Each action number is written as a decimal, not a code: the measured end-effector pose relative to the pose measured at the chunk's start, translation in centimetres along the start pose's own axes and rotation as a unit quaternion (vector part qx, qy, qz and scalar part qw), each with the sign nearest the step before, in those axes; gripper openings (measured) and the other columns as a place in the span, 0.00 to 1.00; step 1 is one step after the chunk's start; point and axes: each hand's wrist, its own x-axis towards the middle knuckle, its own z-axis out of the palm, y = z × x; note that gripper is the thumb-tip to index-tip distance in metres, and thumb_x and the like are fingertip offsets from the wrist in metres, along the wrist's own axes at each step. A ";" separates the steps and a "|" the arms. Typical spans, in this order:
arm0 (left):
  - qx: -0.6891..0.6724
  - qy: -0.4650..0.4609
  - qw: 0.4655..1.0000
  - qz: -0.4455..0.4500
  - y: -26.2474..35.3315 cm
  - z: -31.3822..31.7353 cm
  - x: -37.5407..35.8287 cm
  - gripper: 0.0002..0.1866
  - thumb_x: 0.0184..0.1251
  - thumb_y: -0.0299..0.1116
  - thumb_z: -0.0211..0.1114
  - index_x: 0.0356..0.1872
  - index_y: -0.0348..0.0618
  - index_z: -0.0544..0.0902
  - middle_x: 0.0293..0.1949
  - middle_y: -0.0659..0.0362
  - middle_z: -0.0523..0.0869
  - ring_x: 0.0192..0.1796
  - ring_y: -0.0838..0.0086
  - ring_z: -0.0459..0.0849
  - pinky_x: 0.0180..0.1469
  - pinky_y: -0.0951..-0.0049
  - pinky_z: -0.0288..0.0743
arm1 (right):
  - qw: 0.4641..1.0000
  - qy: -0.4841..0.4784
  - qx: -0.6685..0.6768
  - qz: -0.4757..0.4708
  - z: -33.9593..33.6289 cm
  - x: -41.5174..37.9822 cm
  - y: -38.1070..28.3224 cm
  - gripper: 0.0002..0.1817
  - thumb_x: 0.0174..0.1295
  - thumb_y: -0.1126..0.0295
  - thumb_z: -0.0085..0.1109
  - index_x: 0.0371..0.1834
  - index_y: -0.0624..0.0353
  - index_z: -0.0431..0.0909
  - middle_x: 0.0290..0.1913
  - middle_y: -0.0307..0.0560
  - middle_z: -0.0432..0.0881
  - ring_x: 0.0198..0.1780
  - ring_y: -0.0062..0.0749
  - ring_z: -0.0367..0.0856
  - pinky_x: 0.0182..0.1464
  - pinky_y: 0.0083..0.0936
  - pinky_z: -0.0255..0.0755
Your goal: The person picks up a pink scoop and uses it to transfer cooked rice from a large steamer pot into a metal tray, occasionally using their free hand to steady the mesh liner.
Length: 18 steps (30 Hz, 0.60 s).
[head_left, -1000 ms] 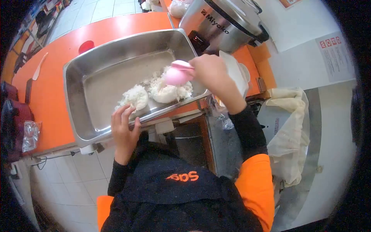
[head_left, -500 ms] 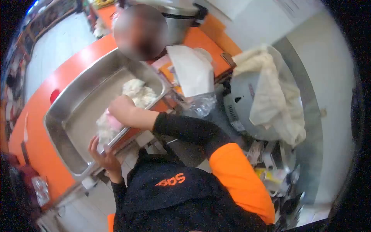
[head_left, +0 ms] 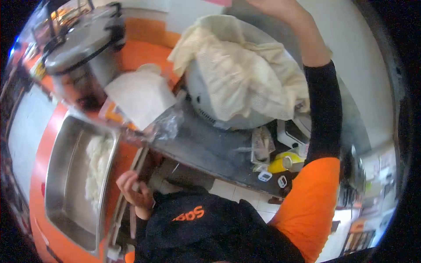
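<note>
White rice (head_left: 96, 171) lies clumped along the near side of a deep steel pan (head_left: 66, 184). My left hand (head_left: 133, 193) hovers beside the pan's right rim, its fingers loosely bent and apart, with nothing visible in them. My right hand (head_left: 276, 6) reaches up to the top edge of the view, beyond a large grey tub (head_left: 195, 83) draped with a cream cloth (head_left: 237, 74). Its fingers are cut off by the frame, so whatever it may hold is hidden. A pink strip (head_left: 217, 1) shows at the top edge, left of that hand.
A large silver lidded cooker (head_left: 79, 57) stands at the back left on the orange counter (head_left: 144, 48). White paper (head_left: 140, 98) and clear plastic (head_left: 169, 125) lie between pan and tub. A yellow container (head_left: 280, 164) and small timers (head_left: 265, 176) sit on the dark counter (head_left: 201, 149).
My right hand has left the rice, where it was gripping something pink, and swung up and right past the tub. My left hand stays near the pan. The view has turned right.
</note>
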 end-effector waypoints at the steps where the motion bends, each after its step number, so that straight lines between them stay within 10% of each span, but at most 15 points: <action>1: -0.034 -0.019 0.999 -0.004 0.6 1.5 -0.1 0.12 0.54 0.24 0.57 0.41 0.38 0.74 0.39 0.51 0.77 0.42 0.60 0.76 0.47 0.63 0.69 | 0.999 0.013 0.022 -0.037 2.5 0.0 4.5 0.19 0.67 0.61 0.41 0.55 0.61 0.67 0.42 0.48 0.78 0.37 0.36 0.78 0.40 0.29 0.75; 3: -0.097 -0.055 0.994 -0.010 1.5 4.8 -0.8 0.13 0.52 0.22 0.57 0.41 0.38 0.74 0.39 0.51 0.77 0.41 0.60 0.76 0.46 0.63 0.69 | 0.990 0.039 0.066 -0.117 7.4 -0.3 12.2 0.15 0.63 0.60 0.43 0.44 0.58 0.73 0.39 0.51 0.79 0.42 0.44 0.78 0.43 0.37 0.72; 5: -0.137 -0.104 0.983 -0.057 0.7 7.7 -3.8 0.15 0.48 0.20 0.59 0.40 0.38 0.74 0.38 0.51 0.77 0.41 0.60 0.76 0.45 0.63 0.69 | 0.990 -0.125 -0.049 0.048 8.2 -2.9 12.2 0.15 0.62 0.63 0.47 0.45 0.60 0.73 0.42 0.52 0.80 0.45 0.44 0.79 0.46 0.37 0.72; 9: -0.123 -0.261 0.952 -0.102 0.4 13.4 -10.5 0.20 0.44 0.22 0.62 0.44 0.39 0.74 0.42 0.49 0.76 0.44 0.53 0.74 0.47 0.59 0.67 | 0.966 -0.233 -0.093 0.069 16.5 -5.4 18.0 0.14 0.54 0.72 0.53 0.45 0.62 0.72 0.39 0.56 0.81 0.40 0.47 0.81 0.43 0.39 0.74; 18: 0.091 -0.348 0.927 -0.104 2.3 22.2 -15.5 0.23 0.47 0.33 0.64 0.48 0.41 0.72 0.49 0.50 0.74 0.52 0.52 0.71 0.53 0.55 0.65 | 0.927 -0.192 -0.313 -0.077 26.4 -6.0 25.6 0.02 0.41 0.71 0.59 0.18 0.55 0.81 0.23 0.47 0.82 0.33 0.38 0.83 0.31 0.33 0.75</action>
